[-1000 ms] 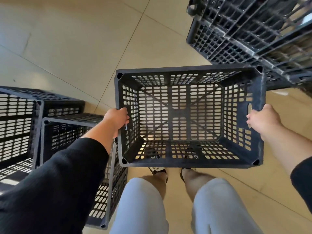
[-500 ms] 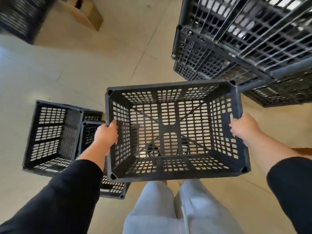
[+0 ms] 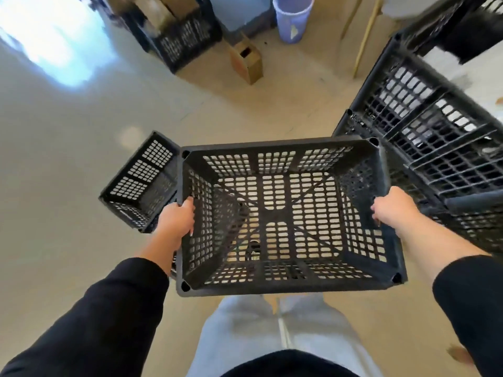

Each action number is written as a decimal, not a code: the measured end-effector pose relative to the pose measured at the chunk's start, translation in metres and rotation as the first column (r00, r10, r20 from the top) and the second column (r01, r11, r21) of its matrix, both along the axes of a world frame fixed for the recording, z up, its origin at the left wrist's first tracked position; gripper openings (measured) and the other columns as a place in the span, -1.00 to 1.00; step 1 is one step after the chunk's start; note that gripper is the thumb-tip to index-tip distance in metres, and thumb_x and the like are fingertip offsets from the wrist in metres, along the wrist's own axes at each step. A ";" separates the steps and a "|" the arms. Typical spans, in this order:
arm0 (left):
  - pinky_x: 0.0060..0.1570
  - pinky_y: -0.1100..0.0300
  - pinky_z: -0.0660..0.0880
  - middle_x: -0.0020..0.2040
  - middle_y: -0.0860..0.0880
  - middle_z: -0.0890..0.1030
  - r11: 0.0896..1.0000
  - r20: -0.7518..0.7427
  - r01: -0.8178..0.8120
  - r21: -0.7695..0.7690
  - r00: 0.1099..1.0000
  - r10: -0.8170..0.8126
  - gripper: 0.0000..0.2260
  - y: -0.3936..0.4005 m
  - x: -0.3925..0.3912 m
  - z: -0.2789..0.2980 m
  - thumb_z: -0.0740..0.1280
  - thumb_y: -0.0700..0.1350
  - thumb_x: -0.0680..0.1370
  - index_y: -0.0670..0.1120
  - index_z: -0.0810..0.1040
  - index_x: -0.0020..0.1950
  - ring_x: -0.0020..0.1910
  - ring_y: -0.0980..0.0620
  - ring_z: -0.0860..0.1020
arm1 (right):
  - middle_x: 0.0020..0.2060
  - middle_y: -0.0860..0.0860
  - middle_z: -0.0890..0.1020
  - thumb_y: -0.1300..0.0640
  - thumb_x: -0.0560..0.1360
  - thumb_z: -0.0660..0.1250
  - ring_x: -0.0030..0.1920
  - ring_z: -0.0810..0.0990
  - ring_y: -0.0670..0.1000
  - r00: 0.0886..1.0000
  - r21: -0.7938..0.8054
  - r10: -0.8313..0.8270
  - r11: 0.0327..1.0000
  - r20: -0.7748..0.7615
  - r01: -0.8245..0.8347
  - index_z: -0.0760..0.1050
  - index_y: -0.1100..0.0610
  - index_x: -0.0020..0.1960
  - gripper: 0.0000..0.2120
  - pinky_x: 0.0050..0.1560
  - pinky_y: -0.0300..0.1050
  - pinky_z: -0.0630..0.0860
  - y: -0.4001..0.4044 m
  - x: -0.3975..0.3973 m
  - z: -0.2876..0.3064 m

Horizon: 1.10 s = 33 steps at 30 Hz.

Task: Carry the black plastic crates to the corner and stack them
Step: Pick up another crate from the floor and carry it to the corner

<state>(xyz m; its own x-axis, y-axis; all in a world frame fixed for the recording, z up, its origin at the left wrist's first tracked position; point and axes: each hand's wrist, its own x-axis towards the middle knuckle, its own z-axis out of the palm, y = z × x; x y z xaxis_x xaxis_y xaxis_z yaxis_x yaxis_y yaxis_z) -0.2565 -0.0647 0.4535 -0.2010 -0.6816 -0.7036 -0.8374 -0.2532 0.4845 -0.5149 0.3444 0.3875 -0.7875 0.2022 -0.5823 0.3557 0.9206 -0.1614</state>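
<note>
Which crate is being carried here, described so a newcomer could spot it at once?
Start from the tall stack of black crates at the right. Just left of it, mid-frame, is the carried crate. Unlike the floor crate, it is gripped by the left hand and right hand.

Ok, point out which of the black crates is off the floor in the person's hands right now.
The empty black crate in the middle, gripped at its short sides by the left hand and right hand. The others rest on the floor or in the stack at right.

lavender bin [image 3: 292, 17], cardboard box [image 3: 246, 61] (open-topped), wooden stick [image 3: 366, 36]
</note>
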 end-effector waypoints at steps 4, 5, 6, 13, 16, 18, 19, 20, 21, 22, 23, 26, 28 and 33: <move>-0.33 0.09 0.44 -0.25 -0.06 0.54 0.989 -0.017 -0.148 0.013 0.989 0.148 -0.52 0.027 0.074 0.019 0.17 0.09 0.75 -0.32 0.53 0.36 -0.38 -0.05 0.49 | 0.09 0.16 0.63 0.13 0.56 0.32 0.02 0.66 0.24 0.971 -0.038 0.239 0.970 -0.004 -0.239 0.42 0.22 0.30 -0.66 -0.11 0.10 0.65 -0.025 -0.003 0.020; -0.32 0.07 0.46 -0.28 -0.06 0.53 0.980 -0.026 -0.199 0.009 0.980 0.199 -0.54 0.034 0.094 0.025 0.19 0.13 0.73 -0.27 0.57 0.27 -0.41 -0.05 0.48 | 0.13 0.19 0.64 0.13 0.56 0.31 0.06 0.66 0.27 0.959 -0.050 0.284 0.957 -0.018 -0.285 0.43 0.23 0.30 -0.65 -0.06 0.10 0.64 -0.031 -0.002 0.027; -0.28 0.04 0.47 -0.31 -0.06 0.53 0.968 -0.036 -0.250 -0.006 0.968 0.250 -0.58 0.042 0.114 0.030 0.21 0.16 0.71 -0.20 0.58 0.16 -0.42 -0.05 0.48 | 0.15 0.22 0.65 0.14 0.56 0.32 0.09 0.66 0.30 0.950 -0.070 0.310 0.947 -0.034 -0.312 0.45 0.26 0.29 -0.66 -0.02 0.11 0.64 -0.038 0.003 0.038; -0.15 -0.02 0.54 -0.25 -0.09 0.58 0.836 -0.070 -0.546 -0.047 0.837 0.543 -0.64 0.111 0.248 0.072 0.27 0.18 0.68 -0.10 0.58 -0.04 -0.27 -0.09 0.56 | 0.13 0.26 0.65 0.10 0.60 0.33 0.15 0.65 0.36 0.863 -0.149 0.491 0.850 -0.122 -0.505 0.52 0.28 0.26 -0.68 0.15 0.20 0.63 -0.110 0.088 0.118; -0.19 0.02 0.55 -0.23 -0.11 0.61 0.735 -0.066 -0.673 -0.083 0.740 0.669 -0.65 0.143 0.318 0.089 0.28 0.15 0.69 -0.12 0.59 -0.04 -0.28 -0.10 0.58 | 0.05 0.22 0.69 0.08 0.61 0.31 0.01 0.67 0.31 0.764 -0.184 0.639 0.743 -0.095 -0.644 0.56 0.27 0.20 -0.72 0.05 0.15 0.65 -0.147 0.142 0.136; -0.17 0.00 0.57 -0.21 -0.13 0.64 0.668 -0.060 -0.738 -0.097 0.674 0.736 -0.65 0.165 0.368 0.097 0.27 0.14 0.69 -0.13 0.61 -0.01 -0.27 -0.11 0.61 | -0.04 0.22 0.68 0.10 0.61 0.31 -0.13 0.65 0.25 0.717 -0.206 0.688 0.690 -0.112 -0.694 0.57 0.24 0.17 -0.76 -0.12 0.03 0.59 -0.173 0.184 0.147; -0.16 0.00 0.57 -0.21 -0.13 0.64 0.628 -0.060 -0.773 -0.093 0.633 0.771 -0.65 0.177 0.395 0.099 0.26 0.13 0.69 -0.14 0.61 0.00 -0.28 -0.12 0.61 | -0.08 0.21 0.67 0.11 0.61 0.32 -0.17 0.63 0.23 0.684 -0.204 0.719 0.657 -0.122 -0.726 0.56 0.23 0.15 -0.79 -0.17 0.00 0.55 -0.186 0.209 0.153; -0.15 -0.01 0.57 -0.22 -0.12 0.63 0.585 -0.070 -0.806 -0.092 0.591 0.804 -0.65 0.190 0.421 0.101 0.26 0.12 0.69 -0.15 0.62 0.00 -0.28 -0.12 0.60 | -0.10 0.20 0.66 0.13 0.62 0.31 -0.19 0.62 0.21 0.645 -0.209 0.753 0.616 -0.126 -0.760 0.55 0.21 0.13 -0.83 -0.19 -0.01 0.54 -0.198 0.233 0.159; -0.14 -0.01 0.56 -0.22 -0.12 0.63 0.539 -0.077 -0.837 -0.092 0.545 0.835 -0.64 0.203 0.447 0.102 0.26 0.12 0.69 -0.15 0.63 0.02 -0.27 -0.11 0.59 | -0.12 0.19 0.65 0.13 0.62 0.32 -0.20 0.63 0.20 0.603 -0.206 0.787 0.574 -0.127 -0.793 0.54 0.20 0.10 -0.86 -0.19 0.00 0.55 -0.209 0.259 0.163; -0.12 -0.01 0.56 -0.22 -0.12 0.62 0.491 -0.079 -0.867 -0.087 0.498 0.864 -0.64 0.216 0.472 0.103 0.26 0.12 0.68 -0.16 0.64 0.04 -0.26 -0.12 0.58 | -0.13 0.19 0.65 0.13 0.62 0.32 -0.20 0.64 0.21 0.561 -0.208 0.819 0.531 -0.122 -0.821 0.53 0.19 0.07 -0.87 -0.16 0.03 0.60 -0.220 0.285 0.168; -0.12 -0.01 0.56 -0.21 -0.11 0.62 0.440 -0.082 -0.894 -0.083 0.446 0.891 -0.63 0.230 0.498 0.104 0.26 0.13 0.68 -0.16 0.64 0.06 -0.24 -0.12 0.58 | -0.13 0.19 0.65 0.13 0.62 0.32 -0.18 0.65 0.22 0.522 -0.205 0.844 0.493 -0.124 -0.846 0.52 0.20 0.06 -0.88 -0.11 0.10 0.65 -0.231 0.311 0.171; -0.20 0.06 0.54 -0.21 -0.10 0.61 0.314 -0.105 -0.946 -0.081 0.321 0.941 -0.66 0.265 0.571 0.111 0.25 0.11 0.71 -0.15 0.61 0.02 -0.25 -0.09 0.58 | -0.09 0.25 0.63 0.22 0.59 0.29 -0.12 0.65 0.28 0.398 -0.192 0.906 0.368 -0.147 -0.910 0.51 0.27 0.11 -0.84 -0.06 0.16 0.68 -0.257 0.393 0.182; -0.22 0.07 0.53 -0.22 -0.10 0.60 0.244 -0.120 -0.965 -0.094 0.255 0.960 -0.66 0.287 0.618 0.115 0.25 0.10 0.71 -0.15 0.60 0.01 -0.27 -0.07 0.56 | -0.10 0.22 0.60 0.23 0.61 0.26 -0.16 0.61 0.23 0.284 -0.177 0.944 0.254 -0.169 -0.951 0.45 0.26 0.10 -0.89 -0.20 0.03 0.59 -0.265 0.452 0.194; -0.10 0.00 0.54 -0.18 -0.12 0.61 0.082 -0.142 -0.989 -0.119 0.099 0.985 -0.64 0.337 0.717 0.119 0.24 0.12 0.71 -0.16 0.60 0.02 -0.20 -0.10 0.57 | -0.15 0.19 0.60 0.23 0.60 0.31 -0.19 0.60 0.18 0.076 -0.170 0.980 0.045 -0.184 -0.984 0.50 0.25 0.08 -0.90 -0.24 -0.03 0.55 -0.283 0.577 0.209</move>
<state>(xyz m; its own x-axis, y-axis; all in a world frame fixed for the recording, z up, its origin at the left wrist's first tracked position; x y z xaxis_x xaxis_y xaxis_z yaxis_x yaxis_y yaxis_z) 0.4604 0.2719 0.5721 0.7287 -0.3610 -0.5819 0.1165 -0.7720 0.6249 0.0622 0.0618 0.5965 -0.1666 -0.8756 -0.4533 -0.8536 0.3582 -0.3783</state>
